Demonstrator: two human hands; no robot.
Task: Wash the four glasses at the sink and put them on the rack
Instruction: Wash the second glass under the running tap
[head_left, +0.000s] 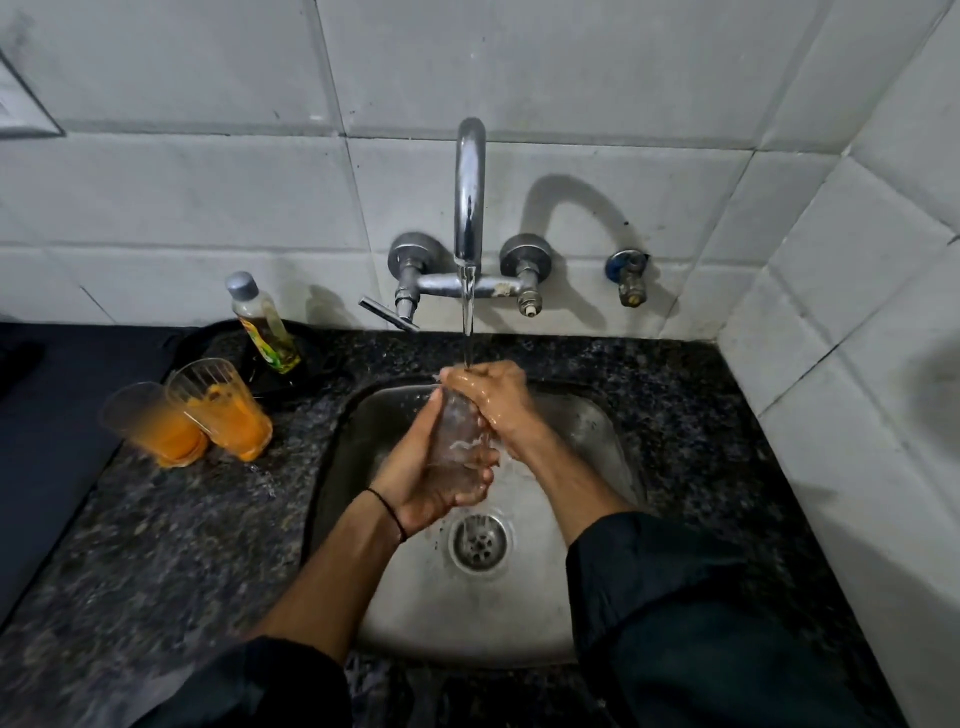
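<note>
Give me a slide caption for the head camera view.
Left hand and right hand grip a glass under the running tap; two orange-stained glasses wait on the counter.

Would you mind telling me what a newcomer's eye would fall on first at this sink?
The left hand and right hand grip a clear glass under the running tap, above the steel sink. On the granite counter to the sink's left stand two orange-stained glasses, before a bottle of yellow liquid.
</note>
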